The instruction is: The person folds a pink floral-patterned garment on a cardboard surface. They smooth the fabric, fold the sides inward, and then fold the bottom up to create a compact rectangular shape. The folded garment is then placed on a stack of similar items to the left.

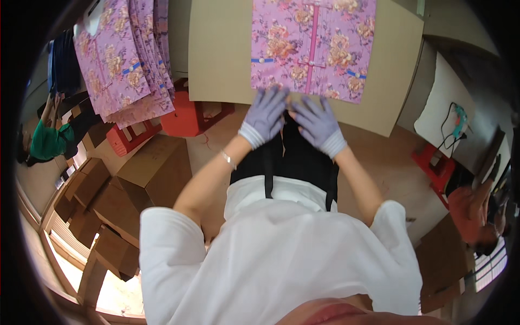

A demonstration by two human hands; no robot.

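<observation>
A flat pink piece with a flower print [295, 49] lies on a beige board [222, 59] in front of me. A darker pink strip runs down its middle, and short blue bands cross each side. My left hand [264, 116], in a light purple glove, has its fingers stretched at the near edge of this piece. Close beside it, my right hand [319, 127], gloved the same way, also reaches its extended fingers to that edge. Neither hand grips anything that I can see. Whether the piece is cloth or coated paper, I cannot tell.
Similar floral pieces [116, 59] are stacked at the left, over red stools [187, 116]. Cardboard boxes [151, 168] fill the lower left. A teal corded tool [459, 122] rests on a white sheet at the right. Other people [51, 141] are at both sides.
</observation>
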